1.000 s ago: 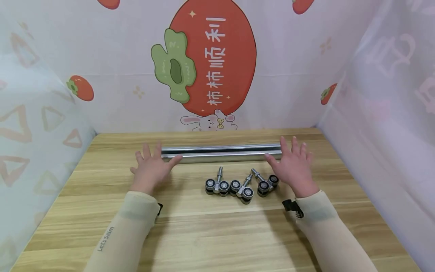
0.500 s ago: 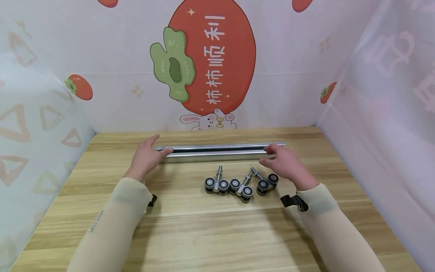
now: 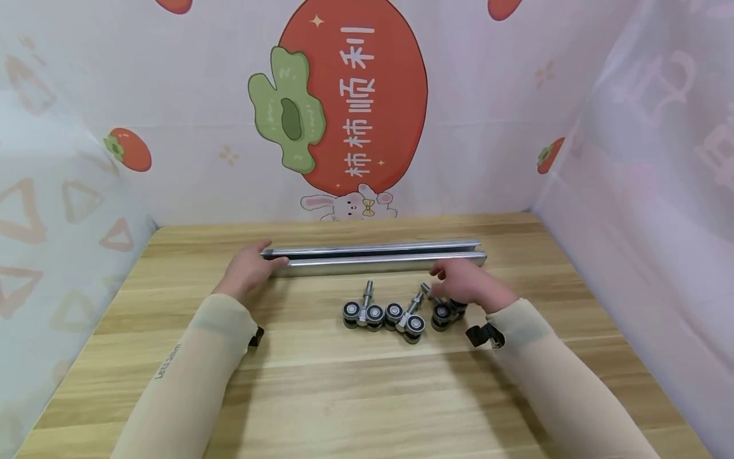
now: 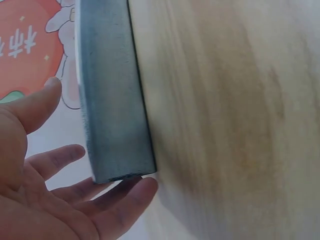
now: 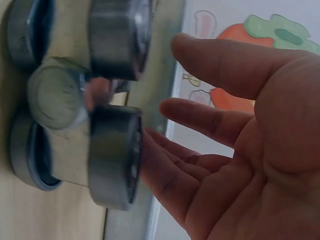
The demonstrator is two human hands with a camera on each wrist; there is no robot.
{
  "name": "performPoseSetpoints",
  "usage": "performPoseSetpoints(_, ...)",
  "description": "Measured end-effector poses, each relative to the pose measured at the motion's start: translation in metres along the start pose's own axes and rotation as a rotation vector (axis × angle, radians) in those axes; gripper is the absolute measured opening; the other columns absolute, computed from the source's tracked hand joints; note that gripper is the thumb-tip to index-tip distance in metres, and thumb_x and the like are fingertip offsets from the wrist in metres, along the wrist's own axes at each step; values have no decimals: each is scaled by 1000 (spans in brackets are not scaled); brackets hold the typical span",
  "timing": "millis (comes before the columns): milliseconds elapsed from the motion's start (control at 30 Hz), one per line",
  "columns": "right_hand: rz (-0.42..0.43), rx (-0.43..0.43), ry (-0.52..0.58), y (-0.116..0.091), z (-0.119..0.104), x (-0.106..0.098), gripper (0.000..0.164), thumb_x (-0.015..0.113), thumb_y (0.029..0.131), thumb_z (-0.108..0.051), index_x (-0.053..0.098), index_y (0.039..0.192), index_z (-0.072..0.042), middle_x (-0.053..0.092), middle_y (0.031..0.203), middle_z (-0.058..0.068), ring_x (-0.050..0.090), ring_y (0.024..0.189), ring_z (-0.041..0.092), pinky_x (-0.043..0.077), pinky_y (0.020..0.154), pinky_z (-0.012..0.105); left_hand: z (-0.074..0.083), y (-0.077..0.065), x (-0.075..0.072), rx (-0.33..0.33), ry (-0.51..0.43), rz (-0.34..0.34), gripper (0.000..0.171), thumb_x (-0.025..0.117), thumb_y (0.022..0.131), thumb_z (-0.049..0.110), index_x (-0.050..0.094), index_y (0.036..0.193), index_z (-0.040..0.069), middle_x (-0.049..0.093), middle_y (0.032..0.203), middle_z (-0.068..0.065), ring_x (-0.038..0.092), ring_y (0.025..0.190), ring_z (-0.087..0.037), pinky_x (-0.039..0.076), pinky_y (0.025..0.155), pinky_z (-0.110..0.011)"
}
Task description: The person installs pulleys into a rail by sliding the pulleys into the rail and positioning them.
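Note:
A silvery metal rail (image 3: 355, 266) with an open slot along its top lies across the back of the table. My left hand (image 3: 246, 271) is at its left end. In the left wrist view, the fingers lie around the rail's end (image 4: 120, 100) and the thumb stands apart from it; whether they touch cannot be told. My right hand (image 3: 467, 280) hovers over the rightmost roller trolley (image 3: 441, 317), partly hiding it, its loosely bent fingers beside the wheels (image 5: 115, 155). Two more bolted roller trolleys, the left one (image 3: 364, 313) and the middle one (image 3: 406, 323), lie alongside.
The wood-grain table (image 3: 355, 401) extends in front of the trolleys. A printed cloth backdrop (image 3: 195, 178) rises behind the rail, and white cloth walls stand at both sides.
Both hands have come down from spread positions at the rail's ends. My right hand has moved left and nearer, from the rail to over the right trolley. Rail and trolleys appear unmoved.

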State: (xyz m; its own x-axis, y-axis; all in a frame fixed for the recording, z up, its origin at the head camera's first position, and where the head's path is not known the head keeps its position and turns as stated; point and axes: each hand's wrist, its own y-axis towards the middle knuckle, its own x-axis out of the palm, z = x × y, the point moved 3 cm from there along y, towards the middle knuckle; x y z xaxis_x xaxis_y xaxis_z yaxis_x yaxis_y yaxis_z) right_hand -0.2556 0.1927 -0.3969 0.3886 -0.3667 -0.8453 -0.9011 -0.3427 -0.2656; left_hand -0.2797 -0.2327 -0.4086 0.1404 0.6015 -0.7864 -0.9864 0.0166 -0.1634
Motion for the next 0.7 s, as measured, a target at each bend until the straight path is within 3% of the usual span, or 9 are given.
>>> performPoseSetpoints(433,-62,-61,-54,14,5,15,38,78,86,-12,65,119,2,68,98,8,64,87,22,52,81,42,-2,6,6,7,14,29,67,63,98,37,41,147,-4,43,145,-30,37,135,-45,28,111,-55)
performPoseSetpoints(700,-77,-66,-63,19,7,18,25,79,85,-10,70,107,-4,68,91,3,62,82,19,51,77,39,-2,7,7,-52,8,17,67,64,98,37,41,149,0,40,148,-28,34,137,-45,26,112,-56)
